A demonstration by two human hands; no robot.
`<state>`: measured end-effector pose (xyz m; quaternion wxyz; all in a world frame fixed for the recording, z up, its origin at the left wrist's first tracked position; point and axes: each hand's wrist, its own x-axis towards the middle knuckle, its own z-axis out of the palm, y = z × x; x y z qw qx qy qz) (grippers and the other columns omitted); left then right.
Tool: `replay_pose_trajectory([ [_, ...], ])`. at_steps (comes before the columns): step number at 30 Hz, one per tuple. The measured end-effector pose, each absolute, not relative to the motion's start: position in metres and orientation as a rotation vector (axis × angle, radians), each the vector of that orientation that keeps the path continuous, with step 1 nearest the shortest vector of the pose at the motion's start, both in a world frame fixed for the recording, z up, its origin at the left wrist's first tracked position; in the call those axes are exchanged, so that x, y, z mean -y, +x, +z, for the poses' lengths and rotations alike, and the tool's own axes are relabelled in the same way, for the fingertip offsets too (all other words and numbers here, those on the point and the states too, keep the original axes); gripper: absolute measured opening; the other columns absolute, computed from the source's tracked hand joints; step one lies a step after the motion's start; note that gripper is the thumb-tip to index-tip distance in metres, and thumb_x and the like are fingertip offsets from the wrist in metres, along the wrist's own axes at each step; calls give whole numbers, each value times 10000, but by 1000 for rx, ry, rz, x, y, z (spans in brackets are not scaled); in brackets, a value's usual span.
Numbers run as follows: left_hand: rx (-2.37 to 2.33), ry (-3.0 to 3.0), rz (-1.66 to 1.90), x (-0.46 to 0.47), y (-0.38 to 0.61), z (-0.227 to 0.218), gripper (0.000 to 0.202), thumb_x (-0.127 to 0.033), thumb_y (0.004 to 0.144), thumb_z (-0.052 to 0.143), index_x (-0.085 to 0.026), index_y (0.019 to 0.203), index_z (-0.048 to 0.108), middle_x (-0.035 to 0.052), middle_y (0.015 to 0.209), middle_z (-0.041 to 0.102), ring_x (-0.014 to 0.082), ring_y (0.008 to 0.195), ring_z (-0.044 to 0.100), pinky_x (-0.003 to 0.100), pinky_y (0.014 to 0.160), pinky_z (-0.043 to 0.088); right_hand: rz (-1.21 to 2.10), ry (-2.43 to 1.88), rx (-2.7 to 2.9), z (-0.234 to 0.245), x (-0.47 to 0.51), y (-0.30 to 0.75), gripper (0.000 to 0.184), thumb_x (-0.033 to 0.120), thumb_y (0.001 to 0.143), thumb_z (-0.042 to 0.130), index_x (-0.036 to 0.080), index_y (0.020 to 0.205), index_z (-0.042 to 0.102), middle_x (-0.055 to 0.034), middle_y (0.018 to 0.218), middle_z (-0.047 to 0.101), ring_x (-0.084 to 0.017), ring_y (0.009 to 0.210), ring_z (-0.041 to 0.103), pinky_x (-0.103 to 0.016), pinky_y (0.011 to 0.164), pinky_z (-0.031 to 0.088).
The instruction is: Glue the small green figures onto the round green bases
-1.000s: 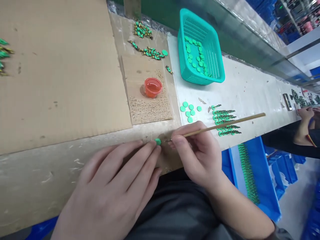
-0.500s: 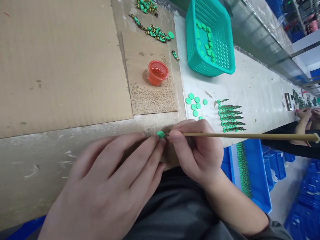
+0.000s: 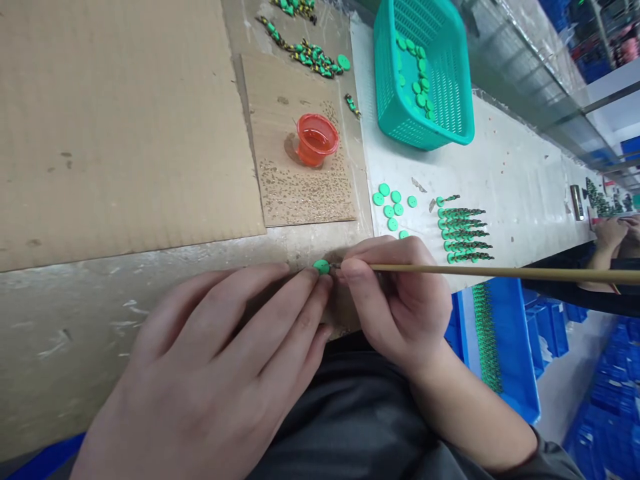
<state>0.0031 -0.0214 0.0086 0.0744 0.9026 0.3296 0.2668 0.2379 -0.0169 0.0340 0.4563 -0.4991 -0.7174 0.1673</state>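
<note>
Between the fingertips of my left hand [image 3: 220, 360] sits a small round green disc [image 3: 321, 267] with tiny holes, like a button. My right hand [image 3: 400, 287] pinches a long thin wooden stick [image 3: 500, 271], whose far end runs out past the right edge. The stick's working tip, thin and dark, points at the disc's right side; whether it touches cannot be made out. Up the table stands a red cup [image 3: 316, 140] of liquid on a speckled cardboard piece [image 3: 305, 200]. Several loose green discs [image 3: 389, 211] lie to the right of it.
A teal basket [image 3: 425, 137] holds more green discs. Rows of green discs with dark twisted pieces [image 3: 465, 235] lie at the right. Small green, black and yellow figures [image 3: 315, 59] are heaped at the back. A blue tray [image 3: 515, 360] sits below the table edge; another person's hands [image 3: 613, 233] show far right.
Both hands keep nearly the same hold on the disc and the stick. The view has shifted very slightly, and the stick's far end has moved out past the right edge.
</note>
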Motion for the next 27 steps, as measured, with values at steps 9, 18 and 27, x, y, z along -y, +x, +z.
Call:
replay_pose_trajectory([
  [9, -1037, 2669, 820, 23, 5, 6, 378, -392, 1214, 612, -261, 1533, 768, 34, 1593, 792, 350, 1460, 728, 625, 1178, 583, 418, -1278, 1765, 38, 19, 237, 152, 116, 1158, 746, 258, 1156, 691, -10, 982, 786, -170, 891, 800, -322, 804, 682],
  [18, -1028, 2666, 830, 23, 5, 8, 342, -364, 1211, 624, -248, 1493, 777, 39, 1566, 801, 345, 1457, 723, 626, 1160, 568, 417, -1286, 1788, 38, 18, 237, 161, 124, 1158, 743, 273, 1151, 680, 0, 971, 788, -180, 880, 805, -336, 798, 682],
  [27, -1019, 2653, 832, 22, 6, 8, 400, -373, 1219, 613, -233, 1578, 722, 40, 1586, 798, 344, 1475, 710, 640, 1166, 558, 387, -1270, 1820, 39, 16, 239, 136, 142, 1166, 745, 259, 1139, 681, 4, 941, 767, -182, 873, 801, -345, 784, 666],
])
